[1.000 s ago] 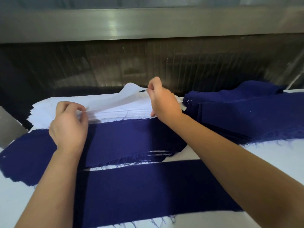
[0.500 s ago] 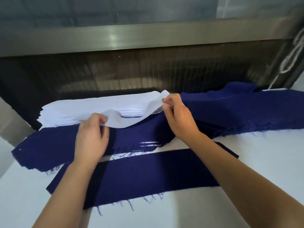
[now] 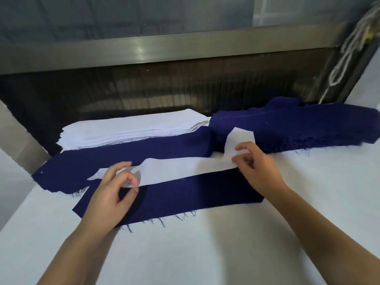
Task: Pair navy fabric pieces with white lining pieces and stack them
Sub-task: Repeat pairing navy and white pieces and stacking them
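A single navy strip [image 3: 185,194] lies flat on the white table, frayed along its near edge. Stretched over its far edge is one white lining piece [image 3: 174,170]. My left hand [image 3: 111,194] pinches the lining's left end and my right hand [image 3: 257,167] pinches its right end, whose tip stands folded up. Behind lies another navy strip [image 3: 123,161]. A stack of white lining pieces [image 3: 127,130] sits at the back left, and a pile of navy pieces [image 3: 298,126] at the back right.
The white table [image 3: 205,243] stretches toward me. A dark ribbed panel under a metal rail [image 3: 164,50] closes off the back. White cord [image 3: 345,50] hangs at the upper right. The table's left edge drops off near a grey post [image 3: 18,138].
Both hands lifted one white lining piece off the back stack and drew it toward me, down over the near navy strip. The view has tilted back.
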Tool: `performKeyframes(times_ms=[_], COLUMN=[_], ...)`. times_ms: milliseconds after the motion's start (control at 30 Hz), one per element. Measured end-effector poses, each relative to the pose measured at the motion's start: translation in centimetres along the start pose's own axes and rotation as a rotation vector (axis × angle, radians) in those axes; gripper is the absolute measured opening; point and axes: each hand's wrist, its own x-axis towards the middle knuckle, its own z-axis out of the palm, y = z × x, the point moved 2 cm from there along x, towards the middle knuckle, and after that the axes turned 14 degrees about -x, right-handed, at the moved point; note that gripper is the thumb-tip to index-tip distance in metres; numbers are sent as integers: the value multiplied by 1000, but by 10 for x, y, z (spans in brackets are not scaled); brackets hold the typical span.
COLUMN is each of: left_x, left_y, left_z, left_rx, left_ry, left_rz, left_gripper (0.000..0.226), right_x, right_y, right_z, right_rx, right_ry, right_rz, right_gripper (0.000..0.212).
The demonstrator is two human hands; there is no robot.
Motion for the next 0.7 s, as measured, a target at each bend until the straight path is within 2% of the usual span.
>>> performKeyframes(times_ms=[100, 200, 300, 367, 467, 500, 600, 700], left_x=[-14, -20, -21, -21, -21, -20, -18, -19], left_y=[-9, -19, -24, -30, -39, -40, -40, -45], left_z=[-6, -12, -17, -23, -28, -28, -23, -29], left_rx=[-90, -155, -373, -475, -418, -361, -250, -220], left_ry=[-30, -50, -11, 64, 221, 249, 225, 236], left_rz=[-40, -102, -198, -263, -334, -324, -273, -263], left_gripper=[41, 55, 52, 41, 25, 27, 37, 38], right_x=[-10, -17, -20, -19, -15, -14, -16, -16], right_y=[0, 1, 9, 16, 25, 27, 29, 28], right_z=[-4, -2, -3, -6, -8, -7, -4, -5], right_rx=[133, 117, 66, 31, -88, -116, -145, -161], right_ry=[-62, -81, 88, 184, 143, 98, 4, 26], right_rz=[11, -22, 4, 17, -12, -26, -26, -26], right_gripper=[32, 33, 27, 28, 38, 41, 37, 28])
